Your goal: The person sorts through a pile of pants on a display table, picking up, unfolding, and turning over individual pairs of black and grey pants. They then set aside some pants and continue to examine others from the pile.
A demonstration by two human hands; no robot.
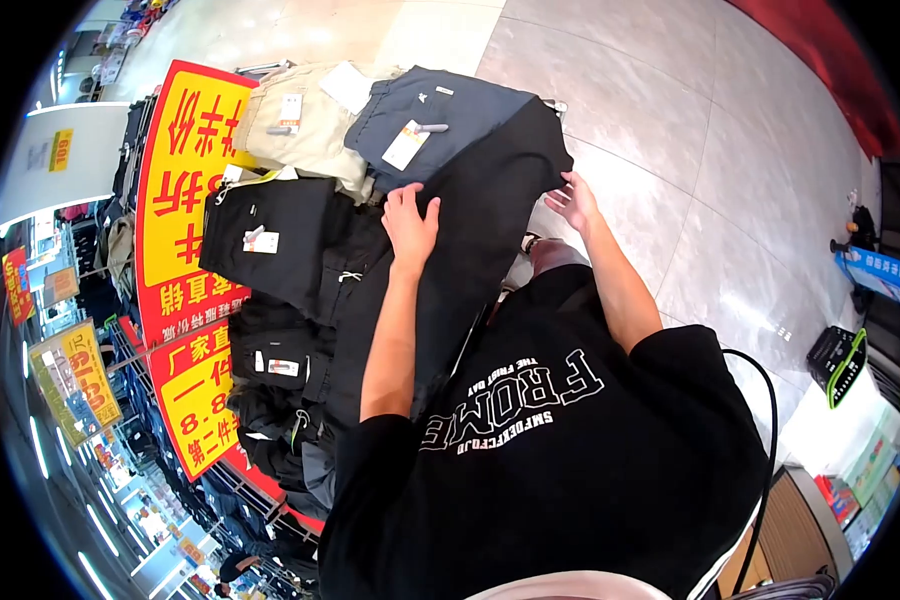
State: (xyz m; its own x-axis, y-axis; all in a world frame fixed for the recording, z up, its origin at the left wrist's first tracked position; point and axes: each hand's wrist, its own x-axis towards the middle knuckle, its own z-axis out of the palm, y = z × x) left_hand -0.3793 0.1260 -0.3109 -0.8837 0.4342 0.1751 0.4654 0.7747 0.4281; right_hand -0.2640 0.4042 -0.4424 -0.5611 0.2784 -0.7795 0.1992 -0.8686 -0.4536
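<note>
A long pair of black trousers point(460, 230) lies spread over the stacked clothes in front of me. My left hand point(410, 228) rests on its near left side, fingers stretched over the cloth and thumb apart. At the trousers' right edge, my right hand point(574, 203) touches the fabric with its fingertips, fingers apart. Dark grey-blue trousers point(450, 105) with a white tag lie just beyond, partly under the black cloth. Folded beige trousers point(315, 125) sit to their left. Nearer my left arm are folded black trousers point(280, 245) with a white tag.
Red and yellow sale signs point(195, 200) border the pile on the left. More tagged dark trousers point(280, 365) lie lower in the stack. Grey floor tiles point(650, 110) stretch to the right. A black cable point(770, 430) runs beside my body at the right.
</note>
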